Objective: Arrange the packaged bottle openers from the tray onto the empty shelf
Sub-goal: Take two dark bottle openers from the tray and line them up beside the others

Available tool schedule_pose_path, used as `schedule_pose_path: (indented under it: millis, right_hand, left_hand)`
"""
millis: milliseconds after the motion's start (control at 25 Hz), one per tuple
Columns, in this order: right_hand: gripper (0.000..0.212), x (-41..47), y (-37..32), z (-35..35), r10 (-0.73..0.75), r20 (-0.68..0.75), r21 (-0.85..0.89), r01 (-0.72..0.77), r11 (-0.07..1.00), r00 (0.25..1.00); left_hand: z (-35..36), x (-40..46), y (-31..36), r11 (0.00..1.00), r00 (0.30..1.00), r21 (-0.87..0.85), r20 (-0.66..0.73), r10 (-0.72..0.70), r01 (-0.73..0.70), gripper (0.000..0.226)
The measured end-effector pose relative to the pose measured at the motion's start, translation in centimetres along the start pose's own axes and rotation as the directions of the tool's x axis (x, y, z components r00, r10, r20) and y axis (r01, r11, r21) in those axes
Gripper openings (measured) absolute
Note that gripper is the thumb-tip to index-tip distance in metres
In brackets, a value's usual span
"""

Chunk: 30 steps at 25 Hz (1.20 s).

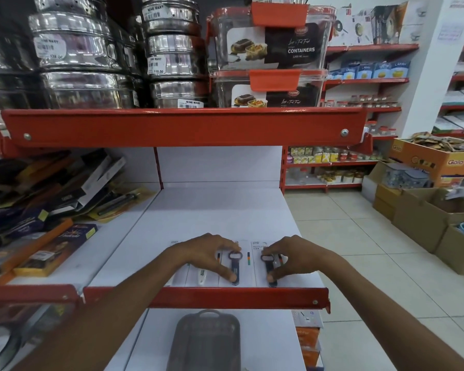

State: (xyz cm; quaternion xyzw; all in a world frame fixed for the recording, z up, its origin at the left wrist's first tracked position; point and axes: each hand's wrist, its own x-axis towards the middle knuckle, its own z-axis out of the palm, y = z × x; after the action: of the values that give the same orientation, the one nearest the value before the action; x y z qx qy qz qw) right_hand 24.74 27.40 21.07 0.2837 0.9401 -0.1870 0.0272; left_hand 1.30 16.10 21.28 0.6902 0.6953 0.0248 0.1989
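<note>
Several packaged bottle openers lie flat in a row at the front of the white shelf (214, 210), just behind its red lip. My left hand (208, 254) rests on one dark opener package (235, 266), thumb at the handle's lower end. My right hand (292, 257) pinches the neighbouring dark opener package (269, 269) at the far right of the row. A white-handled opener package (201, 277) lies to the left, partly under my left wrist. A grey tray (204, 341) sits on the shelf below.
To the left lie stacked boxed knives and tools (46, 204). Above, a red shelf (182, 127) carries steel tins and plastic containers. Cardboard boxes (423, 218) stand on the tiled floor at right. The back of the white shelf is bare.
</note>
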Motion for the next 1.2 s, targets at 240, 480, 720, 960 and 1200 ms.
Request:
schedule_pose_path:
  millis: [240,480,720,960,1200]
  right_hand:
    - [0.07,0.0,0.1,0.4,0.012,-0.031,0.028,-0.011,1.0,0.999]
    - [0.07,-0.2,0.6,1.3,0.041,-0.081,0.079,-0.034,0.996,0.996]
    - [0.062,-0.4,0.5,2.2,0.036,-0.127,0.095,-0.024,0.995,0.991]
    - [0.071,-0.4,1.1,1.1,0.002,0.098,-0.019,0.0,1.0,0.995]
    - [0.079,-0.7,1.5,1.3,0.009,0.041,0.01,-0.009,1.0,0.999]
  left_hand:
    - [0.6,0.2,0.1,1.0,1.0,0.019,-0.014,-0.007,0.008,0.085]
    - [1.0,0.5,0.0,1.0,1.0,0.027,-0.018,0.002,-0.001,0.084]
    - [1.1,0.7,-0.2,1.0,1.0,0.02,-0.019,-0.002,0.002,0.087]
    - [0.8,0.4,0.3,0.999,1.0,0.04,-0.014,0.008,-0.007,0.085]
    - [0.8,0.4,0.3,0.999,1.0,0.036,-0.017,0.019,-0.018,0.086]
